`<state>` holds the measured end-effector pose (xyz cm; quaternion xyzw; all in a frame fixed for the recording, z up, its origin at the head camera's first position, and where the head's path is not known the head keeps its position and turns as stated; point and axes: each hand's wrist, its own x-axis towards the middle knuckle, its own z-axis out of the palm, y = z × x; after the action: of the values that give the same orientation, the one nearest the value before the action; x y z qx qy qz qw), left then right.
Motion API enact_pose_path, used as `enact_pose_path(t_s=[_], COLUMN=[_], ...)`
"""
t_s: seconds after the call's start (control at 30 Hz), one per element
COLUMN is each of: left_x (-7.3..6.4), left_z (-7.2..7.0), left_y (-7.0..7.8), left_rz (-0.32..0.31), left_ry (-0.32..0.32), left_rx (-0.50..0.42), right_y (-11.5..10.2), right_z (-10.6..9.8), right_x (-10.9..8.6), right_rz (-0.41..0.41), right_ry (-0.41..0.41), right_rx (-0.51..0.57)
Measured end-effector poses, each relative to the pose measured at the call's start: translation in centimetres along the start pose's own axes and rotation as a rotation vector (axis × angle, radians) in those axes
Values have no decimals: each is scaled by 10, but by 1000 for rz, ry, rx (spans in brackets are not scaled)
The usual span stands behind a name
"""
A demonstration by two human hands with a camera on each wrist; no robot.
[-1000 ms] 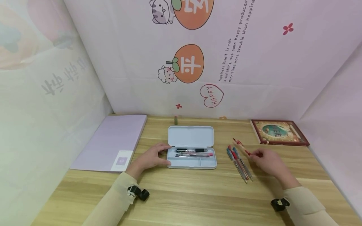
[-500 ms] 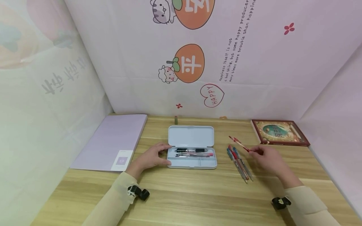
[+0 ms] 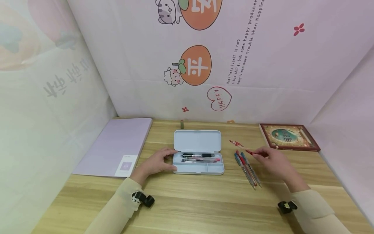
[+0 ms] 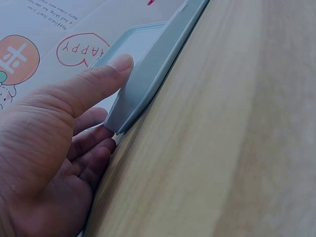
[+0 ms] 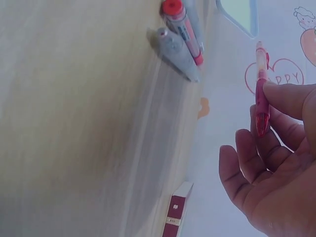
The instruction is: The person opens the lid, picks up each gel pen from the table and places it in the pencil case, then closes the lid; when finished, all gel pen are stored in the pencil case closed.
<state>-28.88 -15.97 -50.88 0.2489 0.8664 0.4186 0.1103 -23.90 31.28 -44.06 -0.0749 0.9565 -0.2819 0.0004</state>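
Currently, left hand (image 3: 157,161) gripping one pencil case (image 3: 190,168), right hand (image 3: 274,162) pinching one red pen (image 5: 260,91)

Head view is bright, wrist views dimmer.

In the lower left of the head view we see a loose cream left sleeve (image 3: 112,211), with a blocky black left camera (image 3: 144,199) at its cuff; at lower right, a matching right sleeve (image 3: 317,209) and black right camera (image 3: 287,207) showing a yellowish patch.
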Motion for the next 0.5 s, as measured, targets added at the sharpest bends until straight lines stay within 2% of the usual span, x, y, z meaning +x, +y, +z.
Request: enact_pose_path(t_s=[0.5], left_x=[0], left_z=[-1], left_y=[-2], left_rz=[-3], left_ry=[-4], left_rx=[-4], right_y=[-26], right_z=[14], right_x=[15], right_rz=[-79], right_ry=[-26], right_rx=[15])
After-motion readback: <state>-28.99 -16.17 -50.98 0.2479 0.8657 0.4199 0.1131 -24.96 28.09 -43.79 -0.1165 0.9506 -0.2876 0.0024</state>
